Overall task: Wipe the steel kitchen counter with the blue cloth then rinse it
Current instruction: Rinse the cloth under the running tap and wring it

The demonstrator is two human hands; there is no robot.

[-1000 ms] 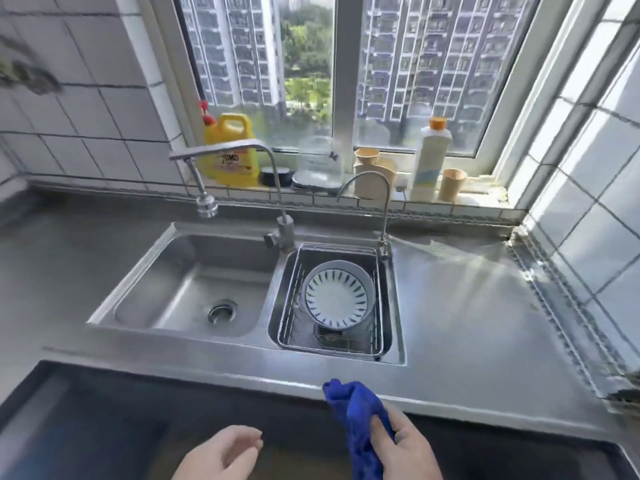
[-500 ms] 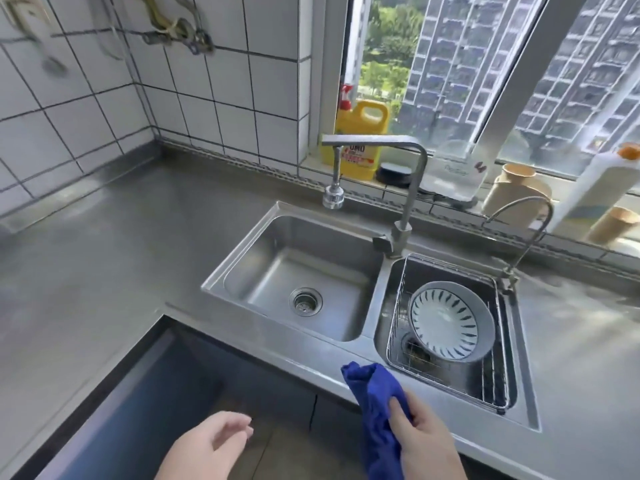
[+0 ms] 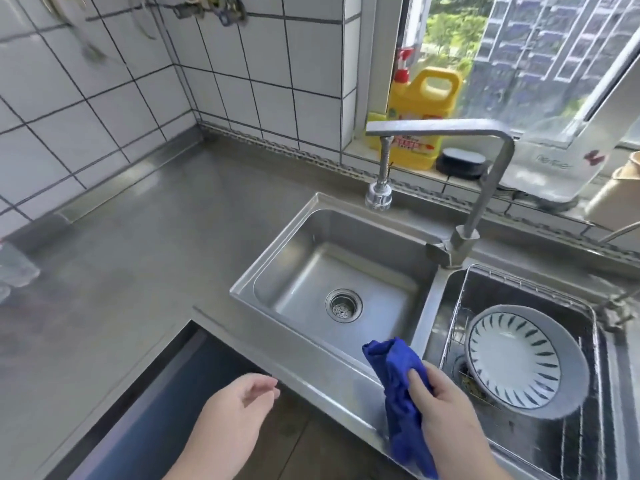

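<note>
Panning left, right hand (image 3: 446, 414) keeps blue cloth (image 3: 398, 393).

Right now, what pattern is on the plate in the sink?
White plate with dark radiating dashes, seen in the head view.

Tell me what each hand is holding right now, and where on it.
The right hand grips the bunched blue cloth around its middle, both ends hanging free. The left hand holds nothing, fingers loosely curled.

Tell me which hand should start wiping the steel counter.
Right. The right hand already grips the bunched blue cloth above the front rim of the stainless steel sink, so it can probably swing straight onto the grey steel counter. The left hand hangs open, holding nothing.
</note>
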